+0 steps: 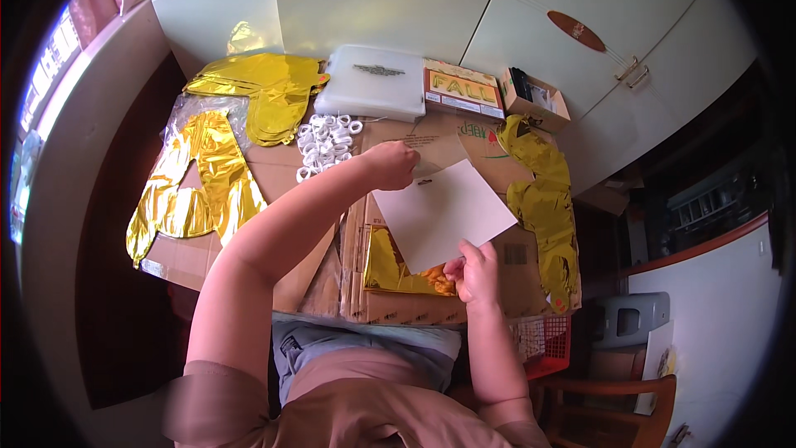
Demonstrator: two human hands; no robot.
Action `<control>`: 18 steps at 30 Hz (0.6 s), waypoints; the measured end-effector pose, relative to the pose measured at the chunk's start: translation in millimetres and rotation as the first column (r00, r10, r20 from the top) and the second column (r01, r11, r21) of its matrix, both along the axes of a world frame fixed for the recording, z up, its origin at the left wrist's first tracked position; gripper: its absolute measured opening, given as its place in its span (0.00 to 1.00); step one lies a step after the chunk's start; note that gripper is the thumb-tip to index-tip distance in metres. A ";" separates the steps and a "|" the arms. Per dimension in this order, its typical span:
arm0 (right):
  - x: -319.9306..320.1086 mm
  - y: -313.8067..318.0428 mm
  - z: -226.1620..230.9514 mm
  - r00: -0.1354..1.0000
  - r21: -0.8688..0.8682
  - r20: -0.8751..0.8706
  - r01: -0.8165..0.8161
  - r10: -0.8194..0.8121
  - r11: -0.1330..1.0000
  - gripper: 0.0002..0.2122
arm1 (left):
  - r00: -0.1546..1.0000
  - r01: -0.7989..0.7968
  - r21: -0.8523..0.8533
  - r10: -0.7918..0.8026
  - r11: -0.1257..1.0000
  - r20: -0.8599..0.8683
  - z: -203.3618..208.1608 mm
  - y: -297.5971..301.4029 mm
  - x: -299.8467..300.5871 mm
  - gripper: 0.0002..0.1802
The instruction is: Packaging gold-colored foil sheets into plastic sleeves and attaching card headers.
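A blank white card (448,211) with a small hanging slot near its top edge is tilted over the table. My left hand (394,166) is closed at the card's upper left corner, its fingertips partly hidden. At the lower right edge, my right hand (475,272) pinches the same card between thumb and fingers. Partly covered by the card, a folded gold foil packet (385,261) lies on the cardboard. Left of my left hand sits a pile of small white ribbon rolls (323,145).
Flat gold foil balloons lie at the left (195,174), back left (282,99) and right (543,207) on the cardboard-covered table (311,274). A translucent plastic case (369,83), a printed box (463,87) and an open small box (535,99) stand along the back, before white cabinets (398,8).
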State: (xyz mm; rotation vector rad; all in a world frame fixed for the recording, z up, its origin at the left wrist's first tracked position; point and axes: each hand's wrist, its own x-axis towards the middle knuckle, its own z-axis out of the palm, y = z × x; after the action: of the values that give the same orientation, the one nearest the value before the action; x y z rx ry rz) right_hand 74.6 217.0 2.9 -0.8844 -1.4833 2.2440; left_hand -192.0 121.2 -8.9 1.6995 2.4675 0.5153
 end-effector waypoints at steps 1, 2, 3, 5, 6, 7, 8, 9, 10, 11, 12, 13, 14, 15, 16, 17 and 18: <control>0.7 0.1 -0.4 1.000 0.012 -0.005 0.003 -0.003 1.000 0.10 | 1.000 -0.009 -0.028 0.009 1.000 0.009 9.1 1.6 4.7 0.07; 0.7 0.5 -0.9 1.000 0.023 -0.009 0.006 -0.006 1.000 0.10 | 1.000 -0.017 -0.056 0.018 0.998 0.017 15.8 2.4 8.6 0.07; -0.1 0.0 -1.0 1.000 0.035 -0.016 0.004 -0.004 0.999 0.10 | 1.000 -0.019 -0.056 0.020 0.998 0.024 17.5 1.8 9.0 0.07; -1.2 -1.2 -1.3 1.000 0.033 -0.024 -0.004 0.005 0.999 0.11 | 0.999 -0.021 -0.058 0.023 0.998 0.038 20.8 0.7 9.5 0.07; -2.5 -1.8 -1.5 1.000 0.031 -0.028 -0.008 0.009 0.999 0.11 | 0.999 -0.018 -0.052 0.020 0.998 0.043 22.2 0.2 10.3 0.07; -4.3 -3.0 -0.9 1.000 0.021 -0.025 -0.011 0.011 1.000 0.11 | 0.999 -0.015 -0.047 0.017 0.999 0.048 23.4 -0.1 11.3 0.07; -6.7 -4.5 0.4 1.000 0.010 -0.022 -0.013 0.013 1.000 0.11 | 0.999 -0.012 -0.042 0.014 0.999 0.053 24.6 -0.4 12.4 0.07; -9.0 -5.1 1.9 1.000 0.002 -0.020 -0.012 0.012 1.000 0.11 | 0.999 0.014 -0.018 -0.013 1.000 0.050 23.4 -0.1 12.2 0.07; -12.0 -5.1 2.6 1.000 -0.018 -0.015 -0.010 0.009 1.000 0.11 | 0.998 0.041 0.005 -0.041 0.999 0.047 22.1 -1.1 11.7 0.07; -15.6 -4.8 2.8 1.000 -0.038 -0.010 -0.007 0.007 0.999 0.11 | 0.997 0.067 0.029 -0.068 0.997 0.043 20.7 -2.4 11.2 0.07; -18.6 -4.2 2.8 1.000 -0.058 -0.005 -0.005 0.005 0.998 0.11 | 0.997 0.075 0.081 -0.077 0.994 0.018 16.2 -3.9 9.7 0.07; -21.5 -2.9 1.5 1.000 -0.087 -0.016 -0.011 0.010 0.996 0.11 | 0.996 0.084 0.132 -0.084 0.988 -0.008 11.6 -6.2 8.3 0.07; -24.3 -1.5 -0.6 1.000 -0.116 -0.028 -0.018 0.015 0.993 0.10 | 0.995 0.095 0.183 -0.090 0.978 -0.035 7.2 -7.7 7.1 0.07; -26.0 -0.9 -2.0 0.999 -0.145 -0.039 -0.023 0.017 0.989 0.10 | 0.997 0.074 0.187 -0.066 0.980 -0.050 8.0 -8.9 9.0 0.07; -26.7 -2.1 -1.8 0.999 -0.157 -0.053 -0.015 0.007 0.988 0.09 | 0.997 0.053 0.191 -0.042 0.980 -0.065 8.7 -10.2 11.5 0.07; -26.5 -2.3 -1.2 0.998 -0.161 -0.059 -0.009 -0.001 0.987 0.09 | 0.997 0.033 0.195 -0.017 0.980 -0.080 9.8 -10.1 13.6 0.07; -26.2 -4.2 -1.2 0.998 -0.168 -0.065 -0.007 -0.004 0.986 0.09 | 0.996 0.024 0.202 -0.005 0.979 -0.092 10.1 -10.9 14.6 0.07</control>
State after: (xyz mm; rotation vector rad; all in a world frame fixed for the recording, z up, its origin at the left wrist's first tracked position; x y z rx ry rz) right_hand 48.3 212.8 1.7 -0.8487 -1.2822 2.4031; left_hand -177.5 110.3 1.2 1.8525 2.5396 0.7262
